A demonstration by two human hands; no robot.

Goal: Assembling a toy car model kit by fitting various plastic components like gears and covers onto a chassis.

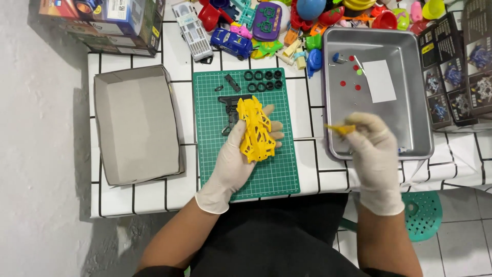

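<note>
My left hand point(233, 164), in a white glove, holds a yellow lattice toy-car body shell point(254, 129) over the green cutting mat point(215, 128). A black chassis part point(230, 105) lies on the mat just behind the shell. My right hand point(373, 149), also gloved, pinches a small yellow piece point(340, 129) over the near left edge of the metal tray point(415, 92). Inside the tray lie small red and green round parts point(354, 77) and a white paper sheet point(379, 80).
Several black tyres point(263, 80) sit at the mat's far edge. An open cardboard box lid point(136, 123) lies to the left. Toy cars and plastic toys point(256, 25) crowd the back. Printed boxes point(456, 72) stand at right. A green stool point(425, 215) is below.
</note>
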